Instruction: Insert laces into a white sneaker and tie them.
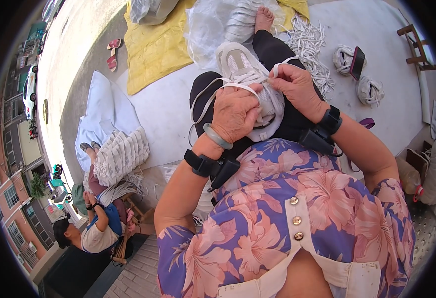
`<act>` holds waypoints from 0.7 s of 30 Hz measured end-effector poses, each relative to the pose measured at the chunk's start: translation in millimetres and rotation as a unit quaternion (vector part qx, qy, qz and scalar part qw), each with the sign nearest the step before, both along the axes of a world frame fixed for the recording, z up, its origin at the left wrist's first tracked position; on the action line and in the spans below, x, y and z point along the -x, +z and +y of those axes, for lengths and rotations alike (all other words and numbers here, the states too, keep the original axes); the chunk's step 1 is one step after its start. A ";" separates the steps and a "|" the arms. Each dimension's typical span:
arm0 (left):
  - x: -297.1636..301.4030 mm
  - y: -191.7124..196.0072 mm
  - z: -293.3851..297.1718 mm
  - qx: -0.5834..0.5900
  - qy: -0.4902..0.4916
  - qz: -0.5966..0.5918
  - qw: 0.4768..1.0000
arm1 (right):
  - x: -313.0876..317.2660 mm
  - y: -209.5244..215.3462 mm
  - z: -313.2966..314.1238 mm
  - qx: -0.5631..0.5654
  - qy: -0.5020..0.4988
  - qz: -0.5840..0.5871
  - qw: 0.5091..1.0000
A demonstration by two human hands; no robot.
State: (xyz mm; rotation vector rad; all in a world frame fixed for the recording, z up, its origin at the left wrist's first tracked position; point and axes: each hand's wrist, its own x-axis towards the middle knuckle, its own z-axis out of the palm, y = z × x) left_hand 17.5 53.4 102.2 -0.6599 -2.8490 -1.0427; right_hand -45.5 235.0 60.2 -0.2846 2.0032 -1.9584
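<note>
A white and pale grey sneaker (237, 58) rests on my lap between my knees, toe pointing away from me. White shoelace (250, 77) crosses its upper, and a long loose loop hangs off to the left over my dark trouser leg. My left hand (235, 111) is closed on the lace at the left side of the shoe's opening, its fingertips partly hidden. On the other side my right hand (297, 85) pinches the lace between thumb and fingers, with a short curve of it sticking up above the knuckles. The shoe's heel sits close to my shirt.
Loose white laces (308, 42) lie heaped beyond my right knee. A yellow sheet (158, 49) and clear plastic bag (203, 32) spread ahead. Right: two white sneakers (370, 92), a phone (358, 63) and a wooden stool (416, 47). Left: a seated person (98, 233) beside stacked white shoes (121, 156).
</note>
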 end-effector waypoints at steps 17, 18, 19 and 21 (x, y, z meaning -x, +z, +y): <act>-21.6 -18.6 -14.2 -0.534 0.366 -0.251 0.720 | -8.9 24.4 6.3 -0.148 0.095 0.102 0.979; -20.7 -20.8 -12.7 -0.532 0.360 -0.257 0.722 | -11.4 28.0 3.9 -0.170 0.111 0.102 0.974; -19.9 -22.3 -11.8 -0.535 0.361 -0.254 0.721 | -11.6 28.2 3.4 -0.171 0.114 0.104 0.973; -19.0 -24.7 -11.8 -0.487 0.353 -0.274 0.750 | -12.6 24.2 3.0 -0.196 0.112 0.139 0.964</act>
